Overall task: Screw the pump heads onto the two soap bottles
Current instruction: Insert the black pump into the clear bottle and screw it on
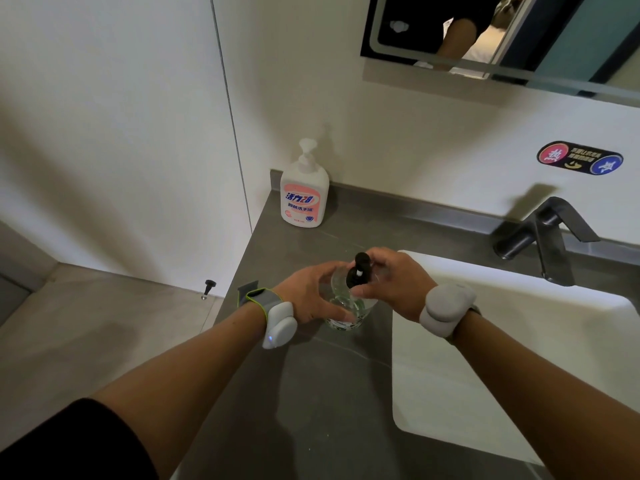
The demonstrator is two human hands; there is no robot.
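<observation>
Nearest the camera, two bare forearms reached forward over a grey counter, a dark sleeve cut off at the lower left edge. Each wrist carried a pale grey band: the left wrist device showed a small blue light, the right wrist device was rounded and plain.

The left hand wrapped around the side of a clear bottle standing on the counter just beside the white sink; its fingers curled against the glassy wall, the thumb lying low across the front. The right hand closed its fingertips on the black pump head, which sat at the bottle's mouth. Whether the collar was threaded home could not be told, since the fingers hid the neck. The bottle's lower part was blurred, with greenish marks that could not be made out.

Farther back, a white soap bottle with a pink label stood upright in the counter's rear corner, its white pump in place. To the right a dark faucet rose behind the sink, beneath a hot-and-cold sticker. A mirror, cut off by the top edge, reflected part of an arm.
</observation>
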